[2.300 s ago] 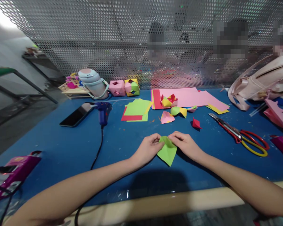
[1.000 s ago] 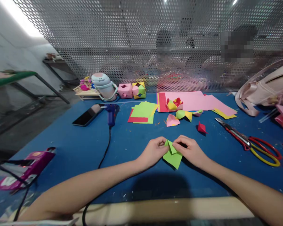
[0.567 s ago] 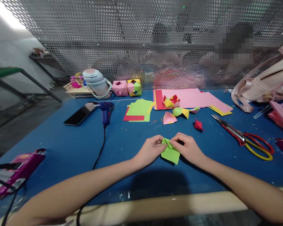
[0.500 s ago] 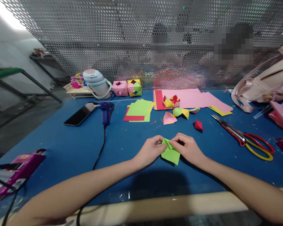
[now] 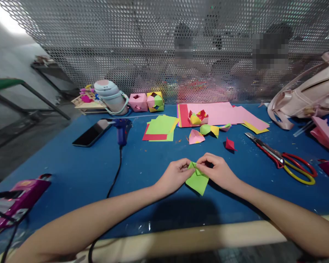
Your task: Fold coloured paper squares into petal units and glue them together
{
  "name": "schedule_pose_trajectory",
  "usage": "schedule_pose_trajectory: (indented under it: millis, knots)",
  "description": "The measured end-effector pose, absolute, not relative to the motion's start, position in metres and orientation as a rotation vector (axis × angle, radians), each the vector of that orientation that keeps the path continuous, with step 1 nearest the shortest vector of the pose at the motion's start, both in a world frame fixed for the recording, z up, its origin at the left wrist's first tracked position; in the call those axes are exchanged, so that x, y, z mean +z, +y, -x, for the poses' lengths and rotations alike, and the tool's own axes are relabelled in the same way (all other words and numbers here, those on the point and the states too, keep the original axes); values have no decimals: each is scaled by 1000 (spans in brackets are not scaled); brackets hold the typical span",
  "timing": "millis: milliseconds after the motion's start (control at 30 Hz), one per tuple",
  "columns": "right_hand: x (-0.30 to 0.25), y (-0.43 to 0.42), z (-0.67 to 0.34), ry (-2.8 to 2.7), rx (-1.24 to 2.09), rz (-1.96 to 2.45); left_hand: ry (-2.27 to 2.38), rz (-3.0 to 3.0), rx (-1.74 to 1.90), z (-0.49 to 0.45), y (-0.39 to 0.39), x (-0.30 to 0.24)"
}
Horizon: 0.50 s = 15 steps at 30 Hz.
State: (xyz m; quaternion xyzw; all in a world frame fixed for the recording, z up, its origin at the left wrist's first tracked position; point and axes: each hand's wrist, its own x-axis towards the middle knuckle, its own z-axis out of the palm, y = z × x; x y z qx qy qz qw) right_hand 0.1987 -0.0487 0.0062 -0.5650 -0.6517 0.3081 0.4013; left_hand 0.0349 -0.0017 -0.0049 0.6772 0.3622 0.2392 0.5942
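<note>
A folded green paper [image 5: 198, 179] lies on the blue table [image 5: 71, 171] near its front edge. My left hand [image 5: 175, 175] pinches the paper's upper left corner with closed fingers. My right hand [image 5: 218, 170] pinches the upper right part, fingers curled over the top fold. Both hands meet at the paper's top edge, and its lower point sticks out toward me.
Behind the hands lie folded paper pieces [image 5: 196, 137], a stack of coloured sheets [image 5: 160, 128], pink sheets [image 5: 222, 113], paper cubes [image 5: 146, 101]. Scissors [image 5: 287, 162] and a pink bag [image 5: 307, 95] are on the right. A blue glue gun [image 5: 122, 129], phone [image 5: 91, 133] and pink box [image 5: 19, 197] are on the left. People sit behind the mesh screen [image 5: 153, 47].
The green paper has become shorter and more compact as its top was folded over. Both hands stay pinched on it at nearly the same spot.
</note>
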Motion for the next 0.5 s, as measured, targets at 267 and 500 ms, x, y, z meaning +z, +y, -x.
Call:
schedule_pose_trajectory:
  millis: [267,500]
  knots:
    - [12,-50,-197,-1595,857,1491,839,-1640,537,-34,-1,-10]
    - [4,-52,-194,-1540,863,1545,853,-1637,535,-33,-2,-8]
